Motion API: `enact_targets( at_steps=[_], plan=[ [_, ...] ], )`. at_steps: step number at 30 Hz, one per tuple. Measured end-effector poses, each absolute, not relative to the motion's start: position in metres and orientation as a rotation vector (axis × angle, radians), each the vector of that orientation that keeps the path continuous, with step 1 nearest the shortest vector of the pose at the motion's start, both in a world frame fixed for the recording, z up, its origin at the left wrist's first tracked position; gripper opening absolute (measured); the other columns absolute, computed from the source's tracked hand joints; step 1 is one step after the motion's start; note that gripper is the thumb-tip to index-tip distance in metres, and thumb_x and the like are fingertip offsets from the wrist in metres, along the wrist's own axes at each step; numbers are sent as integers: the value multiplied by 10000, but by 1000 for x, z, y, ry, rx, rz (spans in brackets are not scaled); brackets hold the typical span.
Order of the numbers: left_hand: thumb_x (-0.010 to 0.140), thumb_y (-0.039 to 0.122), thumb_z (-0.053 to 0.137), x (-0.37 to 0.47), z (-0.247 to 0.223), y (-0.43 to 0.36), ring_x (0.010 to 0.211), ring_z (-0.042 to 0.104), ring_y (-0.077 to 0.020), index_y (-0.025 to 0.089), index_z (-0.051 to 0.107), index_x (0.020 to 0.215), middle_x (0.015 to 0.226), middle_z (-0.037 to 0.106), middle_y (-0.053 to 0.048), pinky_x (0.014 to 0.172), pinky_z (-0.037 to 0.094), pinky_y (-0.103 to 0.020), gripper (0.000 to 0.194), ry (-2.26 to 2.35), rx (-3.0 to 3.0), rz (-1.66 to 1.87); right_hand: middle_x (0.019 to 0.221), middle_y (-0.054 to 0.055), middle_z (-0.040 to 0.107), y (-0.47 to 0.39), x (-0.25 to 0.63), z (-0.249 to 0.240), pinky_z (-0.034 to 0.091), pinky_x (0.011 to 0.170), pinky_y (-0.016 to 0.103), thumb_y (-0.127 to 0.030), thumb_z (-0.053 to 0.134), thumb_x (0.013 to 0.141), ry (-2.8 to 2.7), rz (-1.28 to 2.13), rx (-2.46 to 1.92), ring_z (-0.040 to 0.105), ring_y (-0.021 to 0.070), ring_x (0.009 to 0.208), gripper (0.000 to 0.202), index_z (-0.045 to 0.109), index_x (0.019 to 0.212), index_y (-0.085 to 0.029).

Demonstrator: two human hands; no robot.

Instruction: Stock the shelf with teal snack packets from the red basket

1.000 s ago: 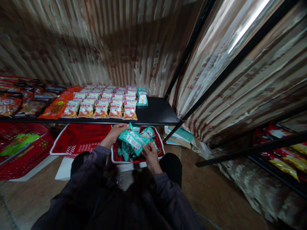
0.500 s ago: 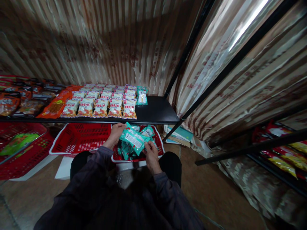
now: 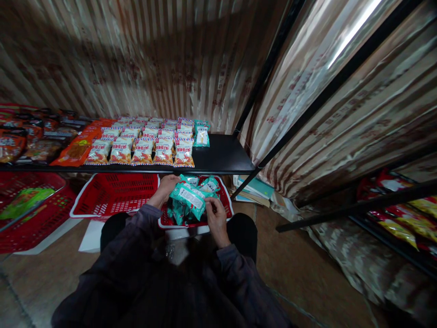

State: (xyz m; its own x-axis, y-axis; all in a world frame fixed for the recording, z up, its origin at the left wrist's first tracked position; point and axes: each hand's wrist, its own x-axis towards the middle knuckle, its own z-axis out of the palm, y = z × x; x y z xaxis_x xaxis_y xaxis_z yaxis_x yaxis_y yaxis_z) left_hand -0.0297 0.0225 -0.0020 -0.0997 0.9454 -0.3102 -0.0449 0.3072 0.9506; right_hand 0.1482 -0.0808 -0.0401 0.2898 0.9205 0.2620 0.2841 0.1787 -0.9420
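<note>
Both hands grip one stack of teal packets [image 3: 188, 199] above the red basket [image 3: 228, 206]: left hand [image 3: 164, 191] at its 10 o'clock end, right hand [image 3: 214, 217] at 4 o'clock. Since a second ago the stack has barely shifted, so it's still being squared up. Shelf [image 3: 221, 157] sits at 12 o'clock.

Striped glossy curtains [image 3: 153, 59] hang behind a black shelf [image 3: 221, 157] over a brown floor [image 3: 307, 273], dimly lit.
</note>
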Motion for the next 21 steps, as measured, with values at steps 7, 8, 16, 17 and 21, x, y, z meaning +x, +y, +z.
enact_targets(
  at_steps=[7,8,16,17,21],
  plan=[
    [608,279,729,-33,-3,25,396,369,-64,154,518,503,409,440,65,434,264,-207,266,1450,952,1006,915,68,609,-84,151,-42,487,779,343,-237,447,871,-1526,338,-1368,573,197,890,198,617,964,-196],
    [614,275,726,-33,-3,25,396,370,-65,157,512,502,409,438,66,436,267,-208,268,1455,953,998,975,86,600,-85,151,-41,488,816,368,-226,449,869,-1572,281,-1369,566,208,941,227,609,1028,-196],
    [654,214,661,-37,-2,24,389,400,-86,170,509,480,408,460,41,438,288,-223,235,1466,993,850,1432,84,368,-91,155,-34,333,1061,550,-155,527,832,-1833,-80,-1306,246,303,1373,353,577,1167,-254],
    [652,209,655,-38,-3,24,390,400,-87,173,504,474,408,459,41,437,289,-223,236,1469,1005,838,1441,79,364,-91,156,-34,332,1064,553,-150,535,830,-1829,-98,-1292,231,305,1383,315,597,1122,-249],
    [638,193,633,-40,-7,25,407,421,-95,177,503,455,417,471,35,443,296,-221,225,1491,1074,799,1408,108,427,-90,157,-37,376,1062,510,-97,512,831,-1862,-41,-1159,290,276,1374,264,597,1054,-210]
  ],
)
